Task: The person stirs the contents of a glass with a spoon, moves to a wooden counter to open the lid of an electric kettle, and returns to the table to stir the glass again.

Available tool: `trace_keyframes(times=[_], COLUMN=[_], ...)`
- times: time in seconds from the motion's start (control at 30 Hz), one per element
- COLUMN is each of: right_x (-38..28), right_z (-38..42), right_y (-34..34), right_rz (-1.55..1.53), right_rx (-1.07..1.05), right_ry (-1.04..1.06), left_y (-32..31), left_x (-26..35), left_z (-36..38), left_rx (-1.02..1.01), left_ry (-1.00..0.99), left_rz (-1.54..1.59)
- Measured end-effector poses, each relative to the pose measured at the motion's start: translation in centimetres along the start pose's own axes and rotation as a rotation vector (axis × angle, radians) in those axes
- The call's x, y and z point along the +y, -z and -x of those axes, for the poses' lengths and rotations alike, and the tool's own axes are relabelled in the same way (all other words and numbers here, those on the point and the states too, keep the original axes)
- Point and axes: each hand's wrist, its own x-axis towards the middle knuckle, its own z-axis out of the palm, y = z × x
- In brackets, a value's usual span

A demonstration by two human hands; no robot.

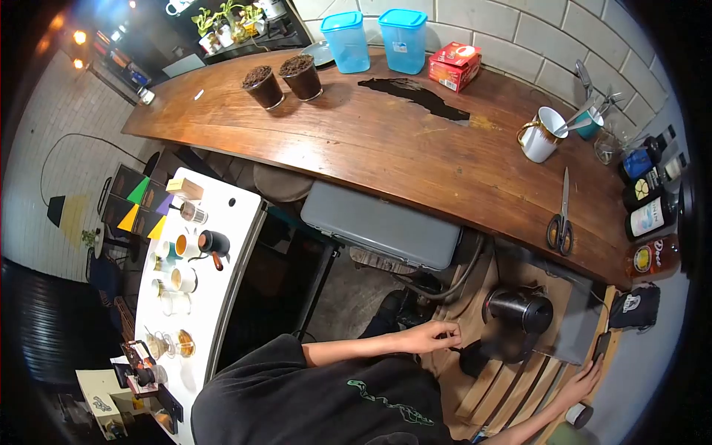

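My left hand (434, 337) is loosely curled in front of my body, fingers apart, with nothing visible in it. Just to its right, a black cylindrical vessel (519, 310) with a round lid lies in the low wooden area below the counter; a blurred patch hides part of it. A dark rounded shape (473, 360) sits close by my left fingertips. My right hand (582, 382) reaches along a wooden ledge (569, 404), fingers stretched out. Its fingertips are right at the lower end of a small flat black device (602, 345).
Scissors (562, 222), a white mug (541, 135), two blue-lidded containers (403, 43), a red box (454, 67) and two soil-filled cups (300, 76) stand on the wooden counter (386, 159). Bottles (647, 216) line its right end. Cups fill a white table (215, 297) at left.
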Motion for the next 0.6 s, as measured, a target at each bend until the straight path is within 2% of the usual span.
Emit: trace_keyframes(times=[0.2, 0.33, 0.4, 0.47, 0.6], right_x=[2.6, 1.4, 1.4, 1.8, -1.0], right_z=[0.2, 0.0, 0.3, 0.5, 0.1], right_y=[-0.2, -0.3, -0.3, -0.7, 0.6], right_rz=[-0.124, -0.056, -0.009, -0.078, 0.032], right_rx=[-0.039, -0.054, -0.059, 0.027, 0.029], right_ry=[0.036, -0.075, -0.143, -0.026, -0.067], left_y=[-0.1, -0.4, -0.7, -1.1, -1.4], left_x=[-0.1, 0.4, 0.4, -0.2, 0.3], left_z=[0.3, 0.4, 0.3, 0.0, -0.8], left_rx=[0.039, 0.047, 0.031, 0.013, 0.022], left_ry=[0.048, 0.097, 0.094, 0.088, 0.006], left_rz=[-0.062, -0.071, -0.066, -0.033, -0.042])
